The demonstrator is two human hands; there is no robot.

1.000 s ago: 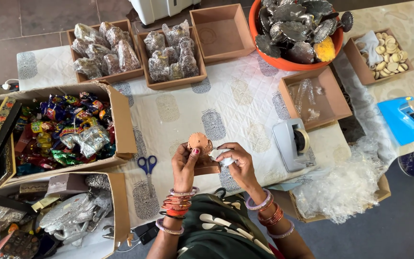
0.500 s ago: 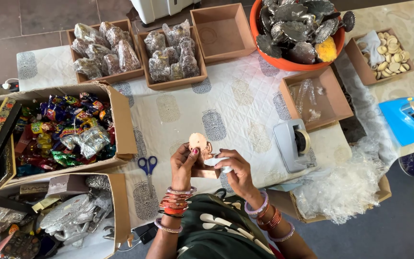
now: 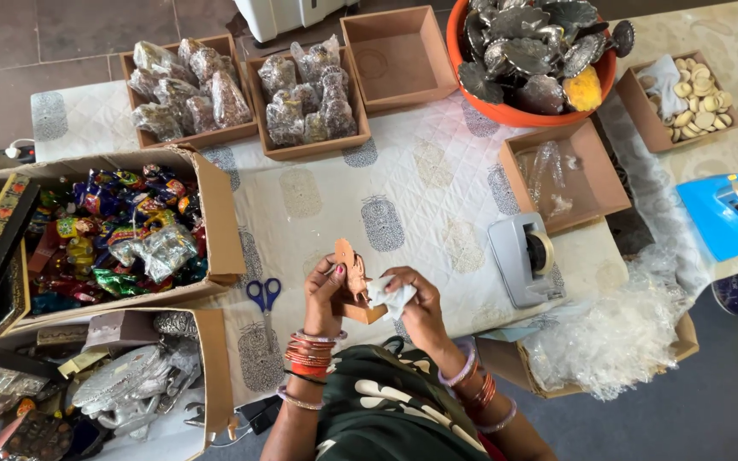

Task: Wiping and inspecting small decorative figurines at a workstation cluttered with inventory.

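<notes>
My left hand point(image 3: 324, 294) grips a small tan wooden figure point(image 3: 348, 265) on a flat base, holding it upright over the quilted white cloth point(image 3: 420, 183). My right hand point(image 3: 416, 299) pinches a crumpled white cloth or tissue point(image 3: 389, 296) pressed against the figure's side. Both wrists carry bangles. Blue-handled scissors point(image 3: 264, 295) lie just left of my left hand.
A grey tape dispenser point(image 3: 524, 258) sits to the right. Cardboard boxes hold wrapped figures point(image 3: 194, 90), colourful foil packets point(image 3: 121, 235) and silver items point(image 3: 125, 384). An empty box point(image 3: 399, 55), an orange tub of metal leaves point(image 3: 540, 51), clear plastic wrap point(image 3: 617, 337) and a blue dispenser point(image 3: 723, 213) surround the cloth.
The wooden figure has turned in my left hand, now showing its thin edge rather than its rounded face. My right hand with the white cloth stays against it.
</notes>
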